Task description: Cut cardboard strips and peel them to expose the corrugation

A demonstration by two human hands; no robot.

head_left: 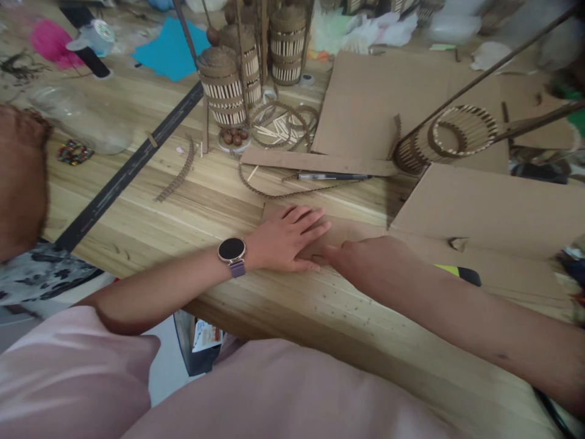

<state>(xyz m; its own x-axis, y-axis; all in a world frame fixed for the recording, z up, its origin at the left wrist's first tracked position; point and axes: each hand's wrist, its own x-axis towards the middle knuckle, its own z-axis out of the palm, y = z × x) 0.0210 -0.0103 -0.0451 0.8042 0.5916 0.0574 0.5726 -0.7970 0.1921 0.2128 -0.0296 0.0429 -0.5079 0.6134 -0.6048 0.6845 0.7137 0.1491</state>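
Note:
My left hand [287,239] lies flat with fingers spread on a strip of brown cardboard [354,228], pressing it to the wooden table. A watch [231,250] is on that wrist. My right hand [365,259] is closed, its fingertips down at the cardboard just beside the left fingers. Whatever it may hold is hidden under the hand. Beyond the strip lie a black pen [333,177], a thin braided cord [269,196] and a longer cardboard strip [315,162].
A folded cardboard sheet [493,201] and a small slatted basket [411,155] with long sticks stand at the right. Farther back are lidded slatted baskets [222,85] and a dish of brown beads [234,137]. A dark strip [132,164] crosses the left. Another person's arm [21,183] is at far left.

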